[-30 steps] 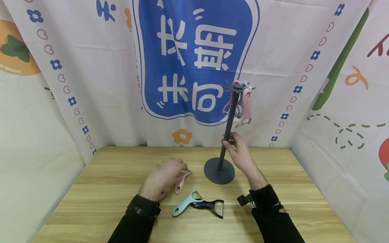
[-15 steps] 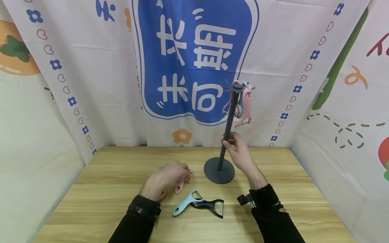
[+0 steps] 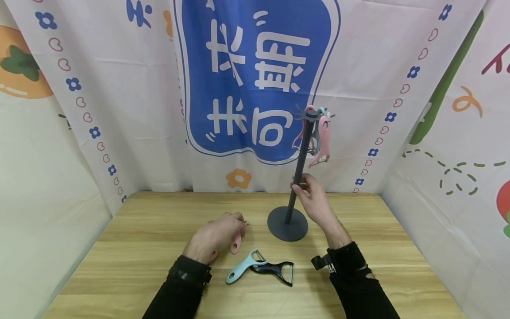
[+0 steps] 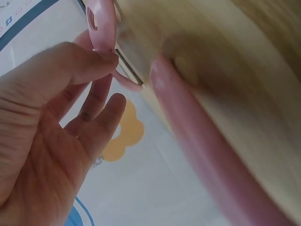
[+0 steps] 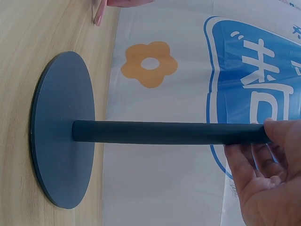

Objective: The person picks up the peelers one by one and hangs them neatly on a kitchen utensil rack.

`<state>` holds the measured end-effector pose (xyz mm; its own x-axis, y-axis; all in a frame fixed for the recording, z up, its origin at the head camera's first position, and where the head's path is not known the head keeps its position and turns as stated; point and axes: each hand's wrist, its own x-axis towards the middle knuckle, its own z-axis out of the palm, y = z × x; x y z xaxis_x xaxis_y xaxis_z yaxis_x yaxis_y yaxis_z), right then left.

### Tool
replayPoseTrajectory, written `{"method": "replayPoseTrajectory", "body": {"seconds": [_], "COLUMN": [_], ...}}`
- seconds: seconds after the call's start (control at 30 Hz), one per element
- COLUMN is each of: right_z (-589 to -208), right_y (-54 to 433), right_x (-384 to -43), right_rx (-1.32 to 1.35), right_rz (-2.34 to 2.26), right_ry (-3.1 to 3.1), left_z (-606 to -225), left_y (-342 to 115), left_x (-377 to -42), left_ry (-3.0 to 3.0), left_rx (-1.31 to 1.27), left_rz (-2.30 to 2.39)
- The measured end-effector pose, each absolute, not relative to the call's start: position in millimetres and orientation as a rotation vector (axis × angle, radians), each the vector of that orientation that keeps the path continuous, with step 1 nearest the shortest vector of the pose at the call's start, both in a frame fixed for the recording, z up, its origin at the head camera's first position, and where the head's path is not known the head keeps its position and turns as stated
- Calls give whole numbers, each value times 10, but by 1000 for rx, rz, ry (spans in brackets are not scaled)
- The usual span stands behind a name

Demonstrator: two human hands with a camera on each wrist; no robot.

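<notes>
Backdrop cloth [image 3: 358,75]: rises behind the tabletop's back edge, printed with a blue sign.
Wooden tabletop [image 3: 143,235]: carries the stand and the loose peelers.
Dark hook stand [image 3: 300,159]: upright on its round base, near the back edge, right of the middle; its position is unchanged over the last second.
Right hand [image 3: 314,200]: thumb and fingers clamped on the stand's pole, below the hooks, as a second ago.
Left hand [image 3: 218,232]: thumb and forefinger pinch a pink peeler near its head, the other fingers apart from it.
Hung peelers [image 3: 324,135]: pink and blue-grey ones on the stand's hooks, overlapping; exact count unclear.
Held pink peeler [image 3: 236,244]: left of the stand base; its handle end has shifted slightly towards the back edge and the hand hides more of its head than a second ago. This suggests a settled grip; whether it is clear of the tabletop cannot be told.
Second pink peeler [image 4: 202,127]: beneath the left hand, mostly hidden from the head view.
Light blue Y-peeler [image 3: 240,271]: nearer the front, its head over the black Y-peeler's handle.
Black Y-peeler [image 3: 275,269]: head towards the right edge; neither of these two has moved.
</notes>
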<state>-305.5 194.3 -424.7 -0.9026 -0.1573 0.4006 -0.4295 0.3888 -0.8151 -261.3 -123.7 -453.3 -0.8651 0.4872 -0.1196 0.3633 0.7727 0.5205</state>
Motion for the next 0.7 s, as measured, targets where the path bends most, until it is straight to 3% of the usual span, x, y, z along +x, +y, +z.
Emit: {"method": "replayPoseTrajectory", "body": {"seconds": [0.1,0.7], "right_z": [-4249,-4252], "right_y": [1943,1940], "right_x": [-3055,-3046], "right_rx": [515,509], "right_rz": [1522,1530], "right_ry": [-2394,-2395], "left_z": [-4511,-4540], "left_y": [-1253,-1235], "left_x": [-2627,-2630], "left_ry": [2841,3009], "left_rx": [885,604], "left_rz": [384,319]}}
